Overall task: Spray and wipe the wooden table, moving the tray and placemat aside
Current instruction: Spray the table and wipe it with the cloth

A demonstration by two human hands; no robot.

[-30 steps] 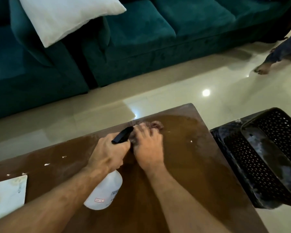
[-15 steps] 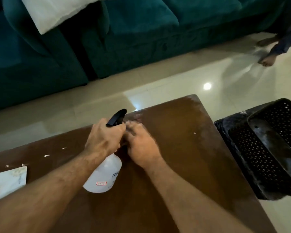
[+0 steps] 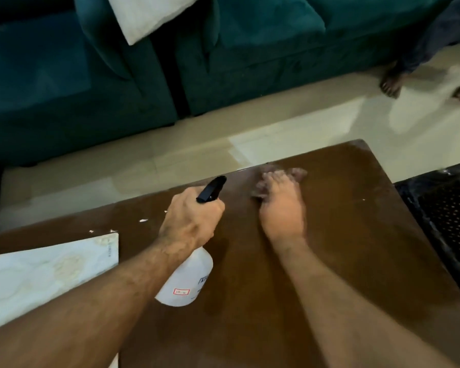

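Note:
My left hand (image 3: 190, 221) grips the neck of a white spray bottle (image 3: 187, 281) with a black nozzle, held over the middle of the brown wooden table (image 3: 356, 248). My right hand (image 3: 282, 208) presses a small dark reddish cloth (image 3: 299, 173) flat on the table near its far edge; the cloth is mostly hidden under blurred fingers. A pale patterned placemat (image 3: 43, 274) lies on the table's left part. The black perforated tray (image 3: 446, 216) sits off the table's right side.
Small white crumbs (image 3: 143, 220) dot the table beyond the placemat. A teal sofa (image 3: 250, 62) with a white cushion (image 3: 149, 14) stands across a strip of glossy tile floor. Another person's bare feet (image 3: 391, 85) stand at the far right.
My right hand has slid with the cloth away from the bottle, toward the right along the far edge. The view has shifted, showing more of the placemat. The other person's feet have moved.

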